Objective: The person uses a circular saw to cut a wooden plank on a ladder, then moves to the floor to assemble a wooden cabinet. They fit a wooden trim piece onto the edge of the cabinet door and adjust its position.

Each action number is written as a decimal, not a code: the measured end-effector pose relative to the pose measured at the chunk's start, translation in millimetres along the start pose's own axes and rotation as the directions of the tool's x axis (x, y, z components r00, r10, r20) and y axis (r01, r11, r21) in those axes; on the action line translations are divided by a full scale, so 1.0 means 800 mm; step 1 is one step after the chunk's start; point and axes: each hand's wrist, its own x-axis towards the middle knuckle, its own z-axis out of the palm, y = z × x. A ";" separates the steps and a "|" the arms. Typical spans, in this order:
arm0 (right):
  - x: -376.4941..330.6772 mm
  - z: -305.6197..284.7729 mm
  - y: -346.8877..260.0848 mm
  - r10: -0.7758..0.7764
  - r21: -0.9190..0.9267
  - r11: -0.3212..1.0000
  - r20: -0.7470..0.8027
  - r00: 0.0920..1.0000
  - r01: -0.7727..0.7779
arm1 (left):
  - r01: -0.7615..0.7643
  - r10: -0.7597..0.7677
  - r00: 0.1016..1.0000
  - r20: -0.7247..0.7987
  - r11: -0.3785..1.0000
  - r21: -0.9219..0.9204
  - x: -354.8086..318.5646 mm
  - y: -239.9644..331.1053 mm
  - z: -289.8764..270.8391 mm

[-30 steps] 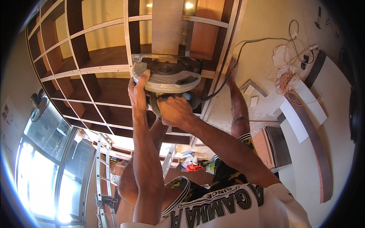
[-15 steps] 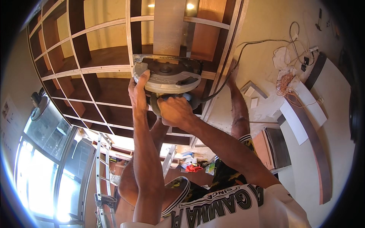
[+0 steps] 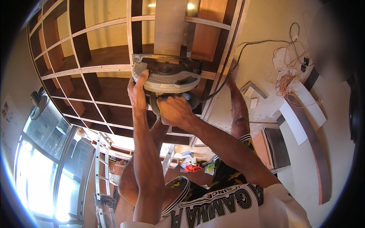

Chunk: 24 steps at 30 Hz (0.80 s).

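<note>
A circular saw (image 3: 171, 80) with a grey blade guard lies at the middle of the view, against the edges of a wooden grid frame (image 3: 102, 67). My right hand (image 3: 175, 110) is closed around the saw's handle. At the saw's left end my left hand (image 3: 138, 93) grips the guard, its thumb lying on top. A wide brown board (image 3: 167, 28) runs away from the far side of the saw. From the saw's right side a black cord (image 3: 224, 81) leads off to the right. Part of the handle is hidden under my right fist.
At right are an orange wire bundle (image 3: 284, 86), white panels (image 3: 294, 123) and a long curved brown strip (image 3: 321, 167). An aluminium ladder (image 3: 99, 167) stands lower left, near a bright window (image 3: 38, 178). My bare leg (image 3: 238, 106) extends beside the frame.
Both hands keep their hold on the saw, which stays in nearly the same place. A blurred grey shape has come into view at the upper right.
</note>
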 end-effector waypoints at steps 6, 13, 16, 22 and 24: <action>0.001 -0.001 0.000 -0.031 0.001 1.000 0.014 0.999 0.031 | -0.009 0.008 1.000 -0.016 0.999 -0.040 0.002 0.000 -0.002; 0.004 -0.001 -0.002 -0.031 0.005 0.999 0.016 0.999 0.031 | 0.015 -0.016 0.999 -0.045 1.000 -0.026 0.004 0.000 -0.005; 0.005 -0.005 -0.004 -0.022 0.011 1.000 0.045 0.999 0.021 | 0.011 -0.015 0.998 -0.055 0.998 -0.056 0.007 -0.001 -0.008; 0.008 -0.002 -0.001 -0.036 0.060 0.998 0.078 0.996 0.031 | -0.003 0.000 0.997 -0.079 0.999 -0.037 0.005 0.004 -0.006; 0.010 -0.004 -0.003 -0.033 0.064 0.998 0.097 0.995 0.027 | -0.001 -0.003 0.997 -0.078 0.999 -0.051 0.007 0.001 -0.009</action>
